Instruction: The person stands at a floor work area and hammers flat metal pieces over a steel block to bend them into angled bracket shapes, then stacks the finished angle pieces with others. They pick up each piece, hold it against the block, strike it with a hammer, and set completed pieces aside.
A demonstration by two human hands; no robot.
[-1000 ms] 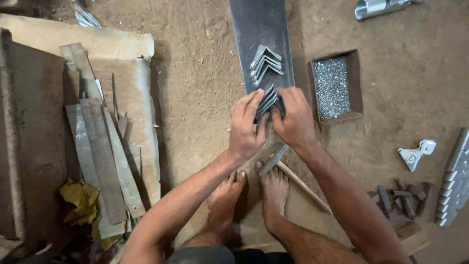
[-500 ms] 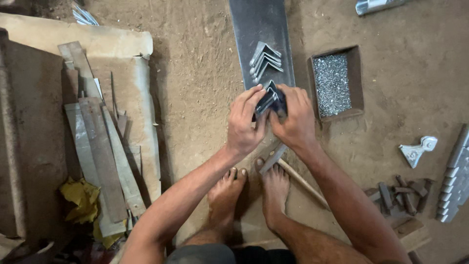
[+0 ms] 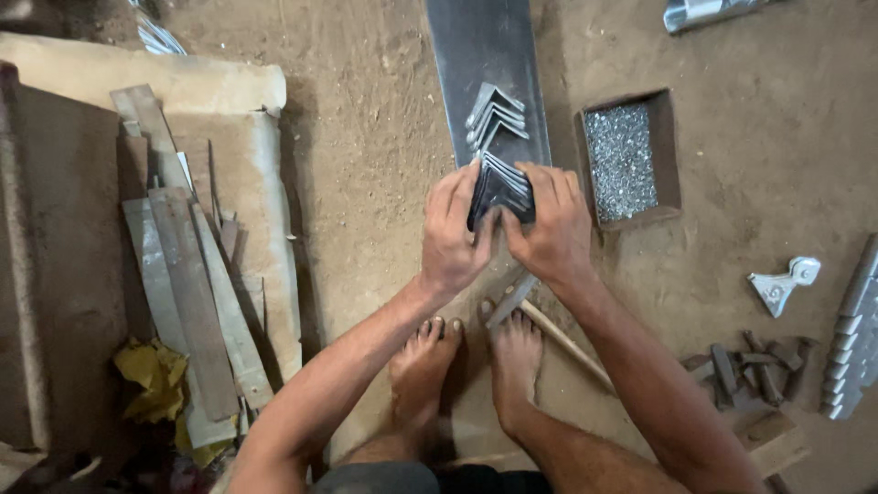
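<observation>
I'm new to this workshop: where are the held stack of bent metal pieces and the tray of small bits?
stack of bent metal pieces (image 3: 503,187), head view, its top edges.
tray of small bits (image 3: 675,155), head view, right wall.

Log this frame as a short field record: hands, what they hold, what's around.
left hand: grips the left side of a stack of bent metal angle pieces
right hand: grips the right side of the same stack
surface under stack: long grey metal sheet on a dirt floor
further up the sheet: second, smaller stack of angle pieces, untouched
right of hands: open box of small metal bits
far left: pile of flat metal strips
below hands: bare feet
</observation>
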